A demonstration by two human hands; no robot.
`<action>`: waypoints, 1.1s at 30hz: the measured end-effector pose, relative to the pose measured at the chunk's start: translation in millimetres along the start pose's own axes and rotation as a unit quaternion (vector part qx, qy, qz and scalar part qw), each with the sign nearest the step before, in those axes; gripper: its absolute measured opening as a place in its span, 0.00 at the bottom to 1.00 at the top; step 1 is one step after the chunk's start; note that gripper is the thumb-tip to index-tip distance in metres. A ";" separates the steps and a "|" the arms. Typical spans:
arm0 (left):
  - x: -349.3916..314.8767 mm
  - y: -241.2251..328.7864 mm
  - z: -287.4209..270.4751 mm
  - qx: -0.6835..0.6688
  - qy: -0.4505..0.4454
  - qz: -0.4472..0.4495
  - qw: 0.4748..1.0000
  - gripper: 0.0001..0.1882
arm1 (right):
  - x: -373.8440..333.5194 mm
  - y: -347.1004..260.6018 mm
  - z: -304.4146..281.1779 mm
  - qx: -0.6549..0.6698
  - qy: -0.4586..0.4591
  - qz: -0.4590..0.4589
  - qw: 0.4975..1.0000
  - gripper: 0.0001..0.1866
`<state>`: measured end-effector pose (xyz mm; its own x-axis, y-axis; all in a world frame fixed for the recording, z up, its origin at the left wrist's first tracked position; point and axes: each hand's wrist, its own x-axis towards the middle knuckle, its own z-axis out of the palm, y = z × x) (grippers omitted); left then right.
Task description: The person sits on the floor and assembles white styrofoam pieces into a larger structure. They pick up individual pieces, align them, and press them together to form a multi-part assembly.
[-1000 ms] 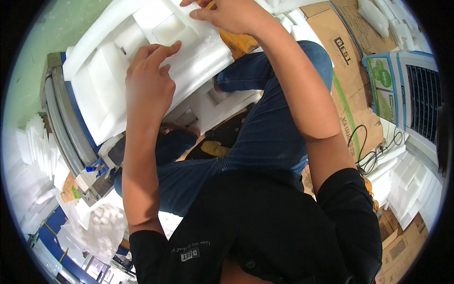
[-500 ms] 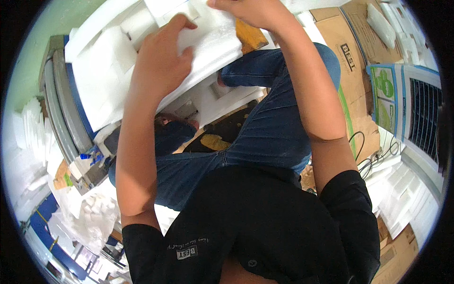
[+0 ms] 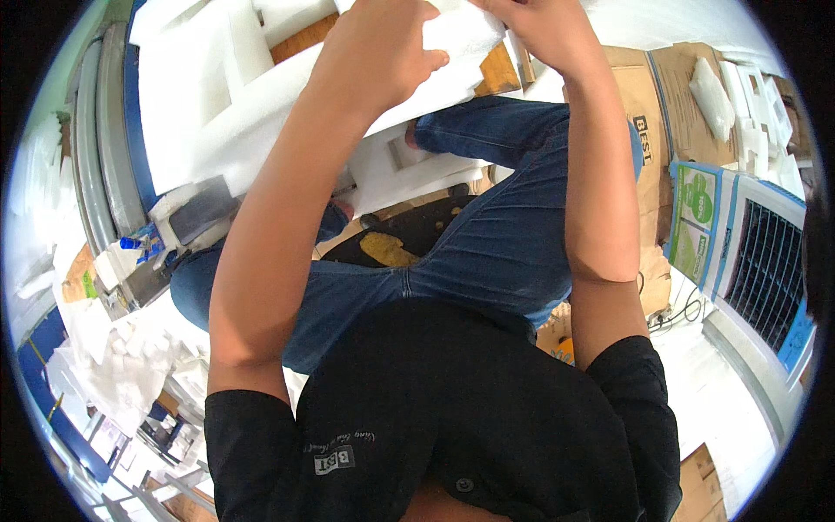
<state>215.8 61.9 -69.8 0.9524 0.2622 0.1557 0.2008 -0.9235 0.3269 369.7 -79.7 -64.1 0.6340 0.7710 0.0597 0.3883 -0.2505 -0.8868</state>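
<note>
White foam packing pieces (image 3: pixel 187 130) cover the work surface ahead of me, with raised strips and recesses. My left hand (image 3: pixel 383 56) is over the near foam strip (image 3: pixel 278 87), its thumb and forefinger apart and nothing seen between them. The other fingers are hidden. At the top edge of the view, my right hand (image 3: pixel 548 35) has its fingers drawn together by the far right end of the foam. Its fingertips are cut off, so whatever they hold is out of sight. Brown wood (image 3: pixel 497 71) shows beside the foam, below this hand.
Grey rails (image 3: pixel 104 139) run along the left, near a blue-capped item (image 3: pixel 132 244). Cardboard (image 3: pixel 639 148) and an air cooler (image 3: pixel 752 252) stand on the right, with a cable (image 3: pixel 683 313) below. More foam (image 3: pixel 404 178) lies under the surface by my legs.
Both hands have moved right and farther up, partly past the top edge. The view has shifted too. A brown strip now shows between foam pieces left of my left hand.
</note>
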 end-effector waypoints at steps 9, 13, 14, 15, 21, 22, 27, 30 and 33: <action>-0.1 4.4 -6.0 -0.098 0.004 0.016 0.995 0.16 | 1.1 -1.0 9.2 -0.040 0.027 -0.039 0.998 0.17; -4.4 10.0 -8.7 -0.064 0.007 0.022 0.998 0.15 | -5.6 -5.0 15.4 -0.045 0.050 -0.068 0.995 0.16; -5.7 12.3 -11.7 -0.054 0.006 0.026 0.998 0.14 | -2.3 -1.7 14.2 -0.044 0.045 -0.058 0.996 0.16; -4.8 12.2 -12.4 -0.044 -0.011 0.027 0.999 0.14 | -0.1 1.0 12.9 -0.043 0.040 -0.049 0.997 0.16; 3.0 1.0 4.6 -0.050 0.003 0.038 0.998 0.12 | -3.6 -12.5 10.3 -0.070 0.050 -0.005 0.996 0.16; 1.5 2.7 2.3 -0.058 0.002 0.026 0.998 0.12 | -2.9 -13.0 12.3 -0.060 0.044 0.002 0.997 0.16; -0.1 1.6 0.0 -0.073 0.006 0.011 0.997 0.11 | -1.3 -8.1 16.7 -0.028 0.032 -0.002 0.999 0.16; 1.7 3.5 3.1 -0.085 0.008 -0.011 0.996 0.10 | -1.1 -7.4 15.7 -0.025 0.030 -0.005 0.999 0.16; 3.2 5.5 4.4 -0.088 0.010 -0.032 0.996 0.08 | -2.5 -13.5 15.6 -0.061 0.035 0.011 0.997 0.16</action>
<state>220.9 56.4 -71.6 0.9335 0.3269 0.1473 0.2169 -0.8420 0.4940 352.5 -69.1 -59.4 0.6864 0.7231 0.0774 0.4507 -0.3395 -0.8256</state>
